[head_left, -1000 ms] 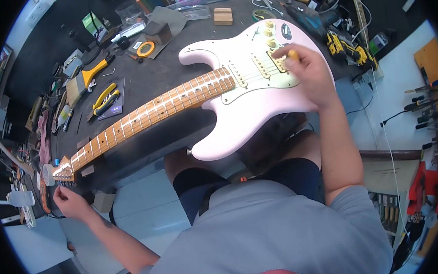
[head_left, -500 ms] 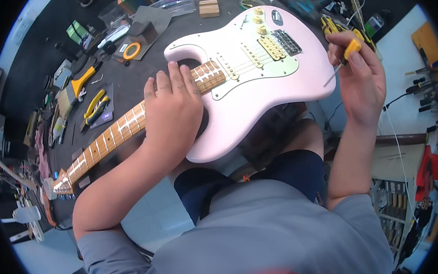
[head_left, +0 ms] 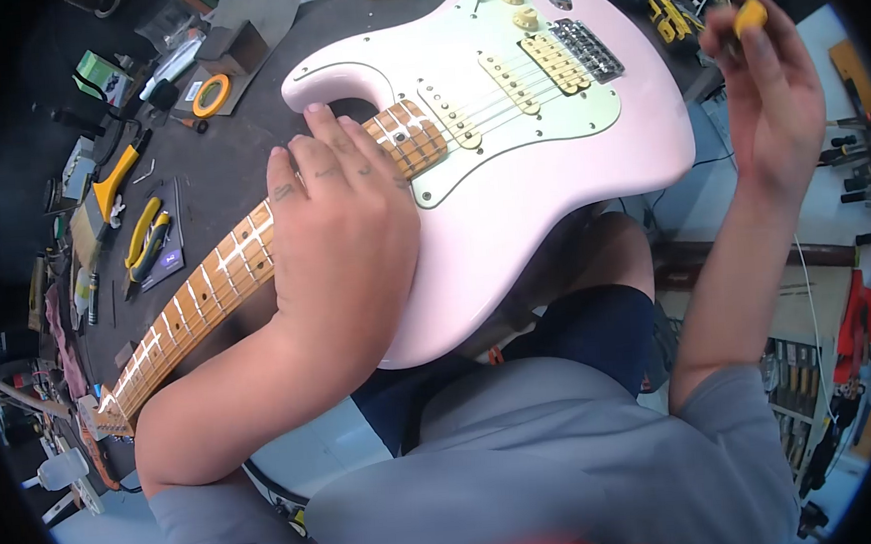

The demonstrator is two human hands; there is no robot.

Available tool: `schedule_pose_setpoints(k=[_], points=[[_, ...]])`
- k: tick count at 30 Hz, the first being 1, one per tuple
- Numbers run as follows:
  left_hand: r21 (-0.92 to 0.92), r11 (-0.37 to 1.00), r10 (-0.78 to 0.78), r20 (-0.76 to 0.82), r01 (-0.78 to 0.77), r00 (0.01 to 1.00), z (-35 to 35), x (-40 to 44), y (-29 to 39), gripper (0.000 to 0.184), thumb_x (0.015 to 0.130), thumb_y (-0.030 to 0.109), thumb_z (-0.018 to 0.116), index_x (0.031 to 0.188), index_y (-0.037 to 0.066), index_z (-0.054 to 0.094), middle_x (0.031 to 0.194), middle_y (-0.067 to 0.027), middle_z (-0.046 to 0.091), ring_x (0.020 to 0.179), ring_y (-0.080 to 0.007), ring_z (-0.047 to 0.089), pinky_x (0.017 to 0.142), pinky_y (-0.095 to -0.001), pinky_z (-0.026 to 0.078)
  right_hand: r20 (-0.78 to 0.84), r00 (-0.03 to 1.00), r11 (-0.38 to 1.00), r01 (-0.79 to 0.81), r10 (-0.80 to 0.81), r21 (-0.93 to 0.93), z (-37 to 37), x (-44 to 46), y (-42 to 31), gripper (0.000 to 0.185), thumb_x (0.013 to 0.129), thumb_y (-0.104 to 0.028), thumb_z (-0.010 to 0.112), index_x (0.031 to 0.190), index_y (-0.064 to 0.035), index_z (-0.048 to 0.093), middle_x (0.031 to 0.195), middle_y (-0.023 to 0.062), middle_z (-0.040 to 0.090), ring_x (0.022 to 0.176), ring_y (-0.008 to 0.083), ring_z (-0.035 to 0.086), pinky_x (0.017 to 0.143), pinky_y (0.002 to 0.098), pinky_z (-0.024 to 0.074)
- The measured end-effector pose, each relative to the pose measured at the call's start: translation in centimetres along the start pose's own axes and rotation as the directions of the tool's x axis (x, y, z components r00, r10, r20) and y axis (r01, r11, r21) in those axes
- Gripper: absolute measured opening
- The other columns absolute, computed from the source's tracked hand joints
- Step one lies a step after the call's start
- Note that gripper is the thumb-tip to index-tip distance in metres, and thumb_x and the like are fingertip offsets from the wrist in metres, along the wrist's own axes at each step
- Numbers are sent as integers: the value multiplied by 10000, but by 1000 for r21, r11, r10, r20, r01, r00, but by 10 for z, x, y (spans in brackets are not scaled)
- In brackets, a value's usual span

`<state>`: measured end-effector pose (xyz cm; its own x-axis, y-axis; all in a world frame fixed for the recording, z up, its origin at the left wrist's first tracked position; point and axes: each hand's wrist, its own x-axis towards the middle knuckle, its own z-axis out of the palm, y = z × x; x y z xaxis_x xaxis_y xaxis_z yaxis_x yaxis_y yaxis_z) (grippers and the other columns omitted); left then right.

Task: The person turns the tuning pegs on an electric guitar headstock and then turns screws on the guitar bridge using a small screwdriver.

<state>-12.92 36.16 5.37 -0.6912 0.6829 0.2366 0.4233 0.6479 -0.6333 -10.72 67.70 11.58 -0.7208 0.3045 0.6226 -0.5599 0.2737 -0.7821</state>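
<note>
A pink electric guitar [head_left: 510,183] with a pale green pickguard lies face up over the bench edge, its neck [head_left: 226,275] pointing to the lower left. Across the upper neck, near the body joint, my left hand [head_left: 342,218] is wrapped, fingertips over the far edge. Raised to the right of the guitar body, my right hand [head_left: 774,102] grips a small screwdriver [head_left: 750,16] by its yellow handle; its shaft is hardly visible. The headstock [head_left: 115,411] is partly hidden by my left arm.
Beyond the neck on the dark bench [head_left: 248,134] lie yellow pliers [head_left: 145,235], a yellow-handled brush [head_left: 116,182], an orange tape roll [head_left: 210,96] and a dark block [head_left: 232,49]. A yellow and black tool [head_left: 674,16] is behind the guitar body.
My left hand has gone from the headstock to the upper neck. My right hand has moved from over the bridge out to the right and up, with the screwdriver. The guitar appears larger and nearer.
</note>
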Motion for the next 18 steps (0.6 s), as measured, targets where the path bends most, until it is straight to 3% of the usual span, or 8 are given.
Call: schedule_pose_setpoints(k=[1,4,7,9,13,14,18], points=[[0,1000,0,11,0,1000,-1,0,0,476,880,115,591,1278,-141,637,1308,-340,643,1123,-415,660,1034,-513,511,-61,998,1000,-3,3,2,10,11,6,357,1046,-188,640,1302,60,627,912,57,595,846,128,537,779,275,442],[-10,1000,0,48,0,999,-1,1,1,480,898,92,577,1313,-150,593,1346,-345,612,1156,-420,654,1054,-510,507,127,990,980,40,-65,193,25,50,28,196,1012,-90,661,1192,-14,680,1001,110,726,844,212,741,761,270,628],[-40,998,-36,97,41,995,1,-2,2,488,935,52,545,1372,-162,514,1416,-349,554,1226,-421,635,1085,-510,491,0,1000,982,14,-15,189,37,74,60,204,990,-57,676,1185,6,673,986,95,729,801,173,721,709,262,613],[-93,993,-69,85,77,994,5,-5,4,493,935,49,541,1376,-167,502,1422,-350,547,1237,-427,628,1089,-510,488,18,999,992,36,-38,124,37,78,69,206,986,-48,676,1184,9,672,978,90,729,796,161,716,698,253,604],[2,999,-42,128,42,991,-2,-3,3,488,934,51,543,1368,-169,504,1411,-346,557,1233,-437,628,1084,-501,496,-16,993,990,120,-119,76,44,67,69,208,983,-43,674,1185,11,669,970,83,730,794,150,714,696,245,596],[15,999,-38,146,36,988,-4,-3,3,490,932,49,547,1368,-170,503,1406,-344,560,1231,-440,627,1080,-501,498,-18,997,997,71,-70,32,35,72,70,208,984,-48,676,1183,10,668,971,88,729,788,155,714,701,254,600],[68,998,-24,161,14,987,-3,-1,3,479,930,40,560,1362,-160,510,1386,-328,580,1217,-429,640,1064,-485,514,63,996,994,63,-69,95,32,65,73,199,988,-49,673,1176,17,666,972,106,729,809,170,725,711,270,614]])
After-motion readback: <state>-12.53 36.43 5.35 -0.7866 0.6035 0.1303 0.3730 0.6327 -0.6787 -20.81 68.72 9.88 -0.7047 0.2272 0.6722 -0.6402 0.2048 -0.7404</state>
